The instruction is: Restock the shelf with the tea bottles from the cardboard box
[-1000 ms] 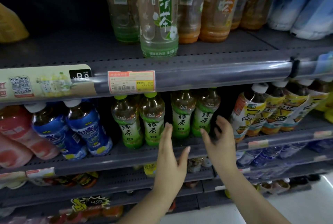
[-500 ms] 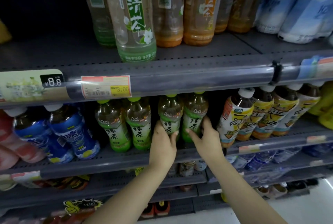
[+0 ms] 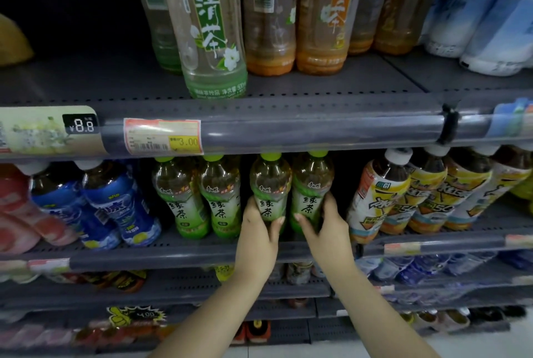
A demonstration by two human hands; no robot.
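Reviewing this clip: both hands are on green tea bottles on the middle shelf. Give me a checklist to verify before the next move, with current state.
1. Left hand grips the third green tea bottle: ok.
2. Right hand grips the fourth green tea bottle: ok.
3. Both gripped bottles upright, caps up: ok.
4. Bottle bases seated on the middle shelf: cannot tell, hands hide them.
5. Gap toward the yellow-label bottle on the right: ok.
6. Cardboard box within reach: cannot tell, not in view.

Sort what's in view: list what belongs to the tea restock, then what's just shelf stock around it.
Job in hand:
left hand gripping a green tea bottle
right hand gripping its neighbour bottle
two more green tea bottles

Bystanders:
blue-label bottles
yellow-label iced tea bottles
jasmine tea bottle
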